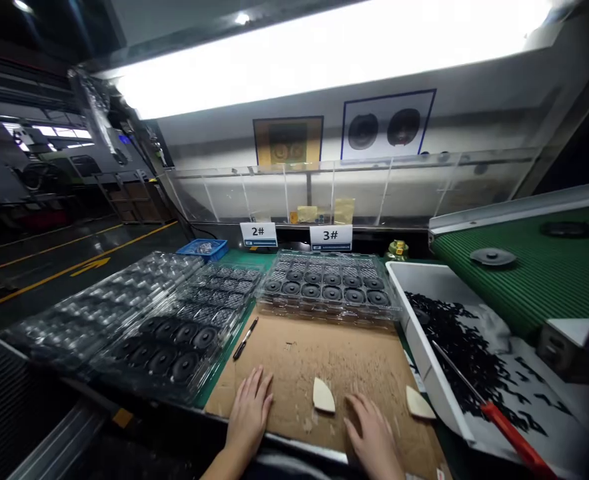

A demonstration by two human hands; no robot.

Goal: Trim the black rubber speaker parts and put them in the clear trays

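Observation:
My left hand [249,408] rests flat on the cardboard sheet [284,360], fingers stretched out and holding nothing. On the sheet's right part lies my right hand [370,430], its fingers spread and empty. Between the hands sits a cream-coloured wedge-shaped piece [323,396], touched by neither. A second cream piece [419,403] lies to the right of my right hand. Beyond my left hand, a black pen [245,339] lies slanted at the sheet's left edge.
Clear plastic trays hold round black parts at the back [332,293] and left [182,340]. A white bin [424,363] of black scraps stands right, a red-handled tool [512,433] across it. Beyond is a green conveyor belt [534,280]. A blue basket [214,251] sits back left.

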